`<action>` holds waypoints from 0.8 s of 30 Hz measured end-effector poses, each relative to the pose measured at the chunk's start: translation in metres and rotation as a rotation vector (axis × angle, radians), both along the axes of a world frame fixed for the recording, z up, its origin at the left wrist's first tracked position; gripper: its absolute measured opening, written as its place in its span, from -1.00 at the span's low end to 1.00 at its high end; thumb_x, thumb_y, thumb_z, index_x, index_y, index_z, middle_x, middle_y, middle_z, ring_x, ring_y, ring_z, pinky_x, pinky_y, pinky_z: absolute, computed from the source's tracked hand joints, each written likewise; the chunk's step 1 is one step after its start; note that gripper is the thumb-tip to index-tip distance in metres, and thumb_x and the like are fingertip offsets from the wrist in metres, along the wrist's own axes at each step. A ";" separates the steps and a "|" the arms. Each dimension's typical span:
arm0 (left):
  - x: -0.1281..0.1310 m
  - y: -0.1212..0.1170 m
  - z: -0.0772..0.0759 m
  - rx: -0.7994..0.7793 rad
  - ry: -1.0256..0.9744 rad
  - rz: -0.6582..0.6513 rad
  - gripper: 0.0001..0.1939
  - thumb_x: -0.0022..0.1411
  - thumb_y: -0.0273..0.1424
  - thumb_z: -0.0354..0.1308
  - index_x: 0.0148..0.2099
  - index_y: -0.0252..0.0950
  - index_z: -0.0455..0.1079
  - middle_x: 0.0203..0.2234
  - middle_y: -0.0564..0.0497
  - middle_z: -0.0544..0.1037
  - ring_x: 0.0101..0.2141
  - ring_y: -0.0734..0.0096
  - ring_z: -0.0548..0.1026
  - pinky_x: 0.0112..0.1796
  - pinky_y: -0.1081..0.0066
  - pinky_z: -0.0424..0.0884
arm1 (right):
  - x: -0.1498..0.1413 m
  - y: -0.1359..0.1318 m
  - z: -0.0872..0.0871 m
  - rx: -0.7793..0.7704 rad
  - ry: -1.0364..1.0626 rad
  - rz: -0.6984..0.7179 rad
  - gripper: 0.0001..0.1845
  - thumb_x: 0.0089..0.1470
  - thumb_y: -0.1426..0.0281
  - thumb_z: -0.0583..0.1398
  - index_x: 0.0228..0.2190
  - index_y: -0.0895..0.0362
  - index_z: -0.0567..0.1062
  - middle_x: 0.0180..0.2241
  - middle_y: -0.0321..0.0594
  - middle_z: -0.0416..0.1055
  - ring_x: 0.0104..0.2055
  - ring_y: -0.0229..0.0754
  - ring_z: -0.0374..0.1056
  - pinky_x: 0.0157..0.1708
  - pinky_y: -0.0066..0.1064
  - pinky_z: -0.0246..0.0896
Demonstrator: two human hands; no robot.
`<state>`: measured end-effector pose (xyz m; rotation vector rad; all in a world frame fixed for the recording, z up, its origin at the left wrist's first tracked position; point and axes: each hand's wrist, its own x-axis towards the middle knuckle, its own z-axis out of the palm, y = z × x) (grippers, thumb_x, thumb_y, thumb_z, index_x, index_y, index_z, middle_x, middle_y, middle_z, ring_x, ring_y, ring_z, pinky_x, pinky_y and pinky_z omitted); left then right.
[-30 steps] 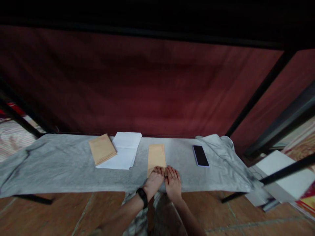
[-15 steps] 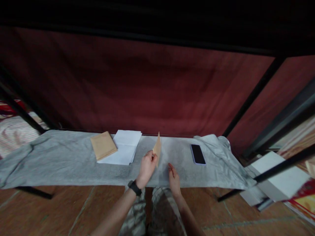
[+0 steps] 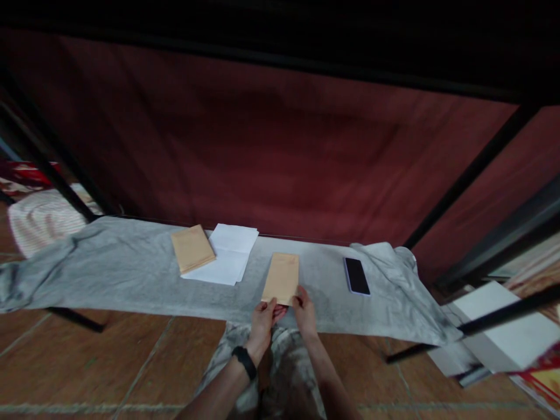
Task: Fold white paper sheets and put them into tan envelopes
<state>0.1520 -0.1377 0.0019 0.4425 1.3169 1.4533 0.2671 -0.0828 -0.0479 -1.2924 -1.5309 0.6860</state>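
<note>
A brown paper envelope [image 3: 282, 276] is held between my two hands, its broad face turned up and its far end over the cloth. My left hand [image 3: 264, 318], with a dark watch on the wrist, pinches the near left corner. On the near right corner, my right hand [image 3: 304, 309] grips the edge, some of its fingers tucked out of sight underneath. To the left lies a stack of brown envelopes [image 3: 192, 249], partly on top of white paper sheets [image 3: 234, 251]. A dark-screened phone [image 3: 357, 276] rests to the right.
Grey cloth [image 3: 131, 262] covers the low, long surface in front of me. Behind it stands a dark red panel [image 3: 280, 163], with black metal bars at both sides. White boxes [image 3: 503, 326] are at the far right, and striped fabric [image 3: 48, 219] is at the left.
The envelope has turned from edge-on to flat and come nearer. My right hand, free before, has closed on its near right corner; my left hand has moved down with it.
</note>
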 end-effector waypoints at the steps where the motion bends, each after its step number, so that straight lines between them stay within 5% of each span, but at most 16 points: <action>1: -0.001 -0.001 0.000 -0.026 -0.025 -0.047 -0.59 0.10 -0.02 0.28 -0.39 -0.29 0.38 -0.47 -0.08 0.60 -0.42 0.30 0.62 -0.23 0.25 0.57 | 0.002 0.002 0.000 -0.009 -0.030 -0.017 -0.46 0.22 0.25 -0.02 0.07 0.28 0.46 -0.31 -0.06 0.62 -0.33 -0.06 0.54 -0.32 -0.32 0.43; 4: -0.003 -0.005 0.002 -0.082 0.040 -0.204 -0.44 0.13 0.16 0.13 -0.39 -0.29 0.41 -0.54 -0.06 0.57 -0.53 0.31 0.57 -0.40 0.30 0.55 | 0.005 0.001 -0.001 -0.002 -0.158 -0.066 -0.48 0.23 0.30 -0.04 0.09 0.25 0.43 -0.19 0.02 0.60 -0.23 0.00 0.53 -0.23 -0.26 0.40; 6: -0.003 -0.006 0.003 -0.029 0.285 -0.261 -0.43 0.22 0.15 0.00 -0.39 -0.27 0.43 -0.55 -0.05 0.56 -0.56 0.31 0.54 -0.44 0.30 0.52 | 0.006 -0.005 0.000 0.055 -0.314 -0.100 -0.50 0.25 0.36 -0.06 0.11 0.23 0.42 -0.13 0.06 0.56 -0.17 0.01 0.51 -0.16 -0.24 0.36; 9: -0.004 -0.004 0.004 0.237 0.873 -0.314 -0.52 0.40 -0.06 -0.13 -0.15 -0.27 0.50 -0.23 -0.13 0.63 -0.20 0.24 0.60 -0.10 0.20 0.52 | 0.006 -0.016 0.000 0.137 -0.506 -0.144 -0.52 0.25 0.40 -0.02 0.13 0.21 0.41 -0.13 0.06 0.53 -0.11 0.05 0.45 -0.08 -0.19 0.28; 11: -0.006 0.000 0.001 0.378 1.247 -0.393 -0.55 0.45 -0.19 -0.16 0.15 -0.26 0.40 0.12 -0.15 0.50 0.15 0.23 0.41 0.18 0.13 0.31 | 0.007 -0.023 0.000 0.167 -0.586 -0.160 -0.52 0.23 0.41 0.01 0.14 0.19 0.41 -0.07 0.08 0.50 -0.06 0.08 0.40 -0.04 -0.15 0.24; 14: -0.010 0.008 -0.010 0.373 1.614 -0.543 -0.46 0.47 -0.20 -0.16 0.36 -0.31 0.16 0.32 -0.18 0.25 0.33 0.23 0.15 0.28 0.10 0.11 | 0.011 -0.030 -0.001 0.202 -0.645 -0.122 -0.49 0.23 0.46 -0.02 0.17 0.13 0.38 0.11 0.03 0.41 0.08 0.06 0.33 0.04 -0.11 0.18; 19: -0.010 0.028 -0.028 0.357 1.762 -0.651 -0.45 0.48 -0.16 -0.21 0.38 -0.26 0.15 0.35 -0.12 0.21 0.34 0.23 0.12 0.30 0.10 0.03 | 0.018 -0.036 -0.009 0.306 -0.714 -0.001 -0.45 0.27 0.52 -0.08 0.23 0.14 0.32 0.20 -0.05 0.37 0.25 -0.07 0.21 0.21 -0.10 0.06; 24: -0.007 0.058 -0.027 0.386 1.744 -0.706 -0.47 0.49 -0.18 -0.23 0.38 -0.23 0.14 0.36 -0.09 0.20 0.36 0.27 0.08 0.32 0.08 -0.03 | 0.018 -0.037 -0.018 0.295 -0.756 -0.012 -0.51 0.28 0.50 -0.03 0.17 0.17 0.41 0.16 -0.04 0.42 0.26 -0.06 0.23 0.25 -0.12 0.04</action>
